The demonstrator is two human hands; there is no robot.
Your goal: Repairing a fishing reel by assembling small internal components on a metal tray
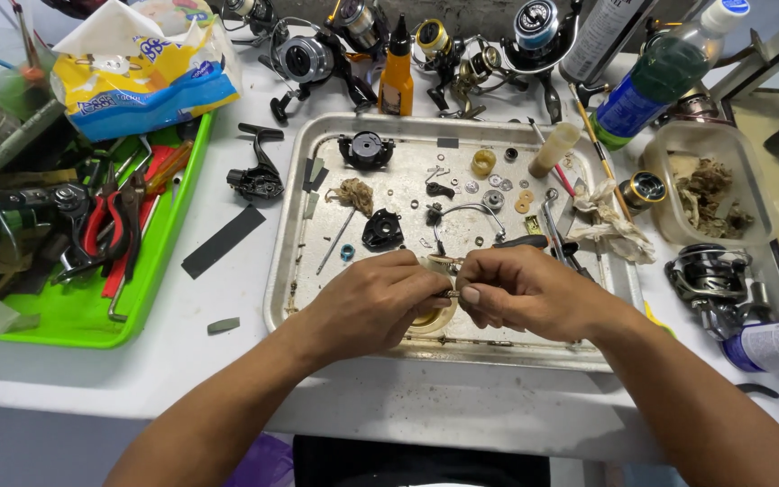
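Observation:
My left hand (373, 302) and my right hand (525, 290) meet over the near part of a metal tray (292, 271). Between the fingertips of both is a small brass-coloured part (451, 294), pinched from each side. My left hand also cups a pale gold spool-like piece (441, 264), mostly hidden under the fingers. On the tray lie small washers, a bail wire (471, 210), two black reel covers (381, 229) and a dark-handled tool (525, 242) beside my right hand.
A green tray (160, 261) of pliers and tools sits at left. Several fishing reels (304, 59) line the back, with an orange bottle (397, 77) and a green bottle (660, 72). At right are a clear tub (750, 171), another reel (714, 275) and a spray can (777, 344).

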